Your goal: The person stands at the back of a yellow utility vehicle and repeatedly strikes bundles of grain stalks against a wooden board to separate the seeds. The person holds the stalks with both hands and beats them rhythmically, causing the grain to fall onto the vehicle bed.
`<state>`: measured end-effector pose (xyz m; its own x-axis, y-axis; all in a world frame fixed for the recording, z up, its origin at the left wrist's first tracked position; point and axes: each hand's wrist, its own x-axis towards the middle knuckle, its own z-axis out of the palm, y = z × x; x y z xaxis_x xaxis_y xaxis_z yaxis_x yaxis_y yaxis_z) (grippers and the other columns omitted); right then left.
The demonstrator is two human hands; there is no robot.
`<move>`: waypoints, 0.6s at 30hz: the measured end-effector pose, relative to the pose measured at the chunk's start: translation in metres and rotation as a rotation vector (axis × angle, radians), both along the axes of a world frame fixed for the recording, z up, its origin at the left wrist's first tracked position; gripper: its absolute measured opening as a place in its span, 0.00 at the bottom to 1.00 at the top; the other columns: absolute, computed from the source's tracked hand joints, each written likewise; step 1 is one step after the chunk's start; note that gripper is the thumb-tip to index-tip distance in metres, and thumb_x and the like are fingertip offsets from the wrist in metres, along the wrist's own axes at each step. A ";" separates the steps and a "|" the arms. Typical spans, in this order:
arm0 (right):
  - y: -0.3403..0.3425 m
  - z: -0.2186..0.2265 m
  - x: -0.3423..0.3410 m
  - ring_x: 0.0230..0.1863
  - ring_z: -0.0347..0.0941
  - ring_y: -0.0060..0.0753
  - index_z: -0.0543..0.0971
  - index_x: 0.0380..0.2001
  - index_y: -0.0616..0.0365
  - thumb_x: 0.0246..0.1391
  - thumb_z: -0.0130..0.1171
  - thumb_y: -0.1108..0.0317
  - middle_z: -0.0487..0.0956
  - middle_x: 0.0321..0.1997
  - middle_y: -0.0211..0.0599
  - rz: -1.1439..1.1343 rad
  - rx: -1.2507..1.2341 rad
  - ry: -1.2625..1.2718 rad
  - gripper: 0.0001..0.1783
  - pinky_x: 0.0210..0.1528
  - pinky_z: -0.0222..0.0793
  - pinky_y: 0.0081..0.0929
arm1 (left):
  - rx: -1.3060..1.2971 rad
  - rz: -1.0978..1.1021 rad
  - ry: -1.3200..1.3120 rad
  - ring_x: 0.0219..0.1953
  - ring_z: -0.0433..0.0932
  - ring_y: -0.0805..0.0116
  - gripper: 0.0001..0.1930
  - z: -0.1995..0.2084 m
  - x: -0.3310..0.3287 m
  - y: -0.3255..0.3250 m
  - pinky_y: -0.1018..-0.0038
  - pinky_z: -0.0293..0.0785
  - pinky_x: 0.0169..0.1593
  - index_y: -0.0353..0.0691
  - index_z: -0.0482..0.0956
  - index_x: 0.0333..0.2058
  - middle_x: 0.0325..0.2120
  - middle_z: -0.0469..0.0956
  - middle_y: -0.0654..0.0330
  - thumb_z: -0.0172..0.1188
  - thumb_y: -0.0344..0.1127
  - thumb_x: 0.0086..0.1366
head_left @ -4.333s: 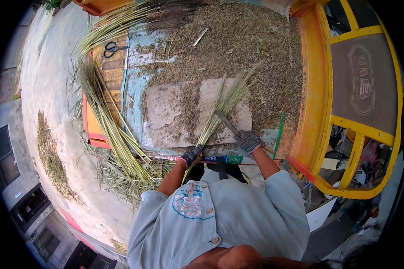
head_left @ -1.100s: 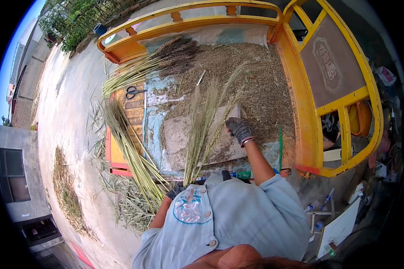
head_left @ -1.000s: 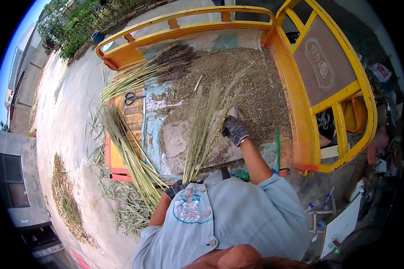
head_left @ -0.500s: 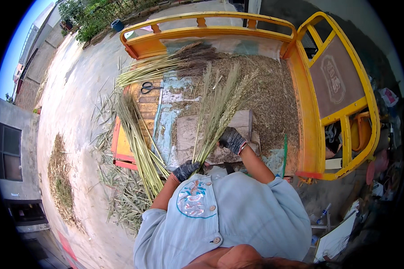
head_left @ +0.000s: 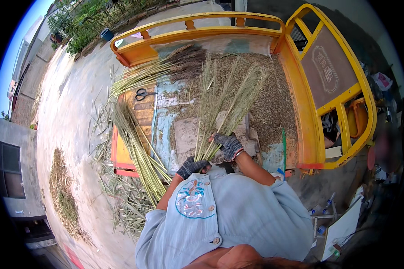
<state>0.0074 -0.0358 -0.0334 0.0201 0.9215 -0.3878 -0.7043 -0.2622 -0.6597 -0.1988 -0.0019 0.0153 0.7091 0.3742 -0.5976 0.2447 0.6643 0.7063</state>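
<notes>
My left hand (head_left: 192,167), in a dark glove, is closed around the lower stems of a bunch of broomcorn stalks (head_left: 211,107). Their feathery heads fan out away from me in separate clusters. Higher on the stems, my right hand (head_left: 229,146), gloved too, grips the right-hand part of the same bunch. Under the heads lies a flat greyish board (head_left: 186,134) strewn with chaff. To the left, a second bundle of stalks (head_left: 141,154) slants down beside my left forearm. A darker-headed bundle (head_left: 184,62) lies along the far side. Black-handled scissors (head_left: 142,94) rest between these bundles.
A yellow metal cart bed (head_left: 296,107) with a far rail (head_left: 202,31) and a tall right-hand frame (head_left: 341,112) encloses the work area. Loose seed and chaff (head_left: 274,98) cover its floor. Cut leaves (head_left: 130,206) litter the ground at left, near a dried plant heap (head_left: 63,193).
The held heads have spread apart into wider clusters. My right hand has shifted slightly left and down, closer to my left hand. The whole view has turned a little.
</notes>
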 end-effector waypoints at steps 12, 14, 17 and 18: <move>0.026 0.013 -0.001 0.28 0.73 0.27 0.75 0.33 0.61 0.43 0.61 0.75 0.77 0.31 0.35 -0.466 -0.256 0.038 0.10 0.28 0.71 0.25 | 0.157 0.083 0.076 0.18 0.71 0.77 0.10 -0.010 0.008 0.000 0.80 0.68 0.23 0.37 0.74 0.30 0.19 0.75 0.62 0.57 0.39 0.58; 0.031 0.015 -0.001 0.27 0.73 0.27 0.75 0.32 0.61 0.44 0.60 0.75 0.77 0.30 0.36 -0.468 -0.263 0.087 0.09 0.28 0.71 0.26 | 0.173 0.117 0.127 0.19 0.72 0.76 0.11 -0.004 0.008 0.000 0.80 0.68 0.24 0.36 0.74 0.31 0.20 0.76 0.61 0.57 0.39 0.58; 0.025 0.031 0.002 0.32 0.73 0.28 0.74 0.35 0.62 0.47 0.57 0.70 0.76 0.34 0.37 -0.308 -0.261 0.017 0.11 0.34 0.70 0.26 | 0.127 0.125 0.156 0.20 0.73 0.74 0.12 0.011 0.006 0.000 0.79 0.70 0.24 0.36 0.74 0.34 0.23 0.77 0.59 0.57 0.39 0.58; 0.023 0.018 0.008 0.37 0.72 0.28 0.74 0.39 0.63 0.50 0.55 0.66 0.76 0.38 0.37 -0.244 -0.225 0.027 0.14 0.39 0.68 0.25 | 0.095 0.122 0.109 0.20 0.73 0.73 0.12 0.009 0.005 0.002 0.79 0.70 0.25 0.36 0.74 0.35 0.23 0.78 0.59 0.57 0.40 0.58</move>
